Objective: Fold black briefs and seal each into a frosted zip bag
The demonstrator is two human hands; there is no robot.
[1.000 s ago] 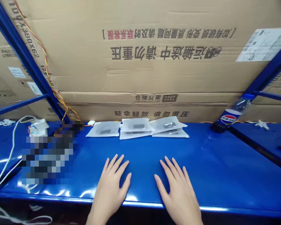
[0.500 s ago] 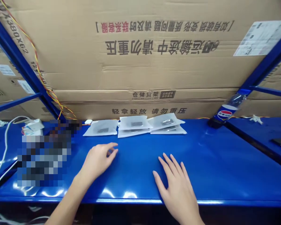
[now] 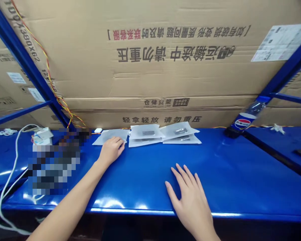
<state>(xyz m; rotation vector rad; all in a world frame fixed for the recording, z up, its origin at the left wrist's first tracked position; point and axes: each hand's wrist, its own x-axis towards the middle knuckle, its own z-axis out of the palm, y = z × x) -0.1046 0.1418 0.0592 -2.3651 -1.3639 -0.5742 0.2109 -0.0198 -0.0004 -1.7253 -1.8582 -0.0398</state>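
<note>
My left hand (image 3: 111, 149) is at the front right corner of the leftmost frosted zip bag (image 3: 107, 134), its fingers curled down and closed at the bag's edge. The hand hides the dark item in that bag. To the right lie two pairs of overlapping frosted zip bags, a middle pair (image 3: 137, 130) and a right pair (image 3: 169, 134), each bag with a small dark item inside. My right hand (image 3: 192, 197) is open over the near part of the blue shelf (image 3: 145, 174), palm down and fingers spread, holding nothing.
A cola bottle (image 3: 244, 120) leans against the right blue post. Large cardboard (image 3: 150, 80) stands behind the shelf. At left are a blurred-out patch (image 3: 57, 160), a white box (image 3: 42, 135), white cables (image 3: 16, 160) and twisted red and yellow wires (image 3: 47, 63). A small white case (image 3: 98, 130) lies near the bags.
My left hand has moved forward from the bare shelf to the leftmost bag, its fingers closing at the edge. My right hand stays nearly still. The view has shifted slightly.
</note>
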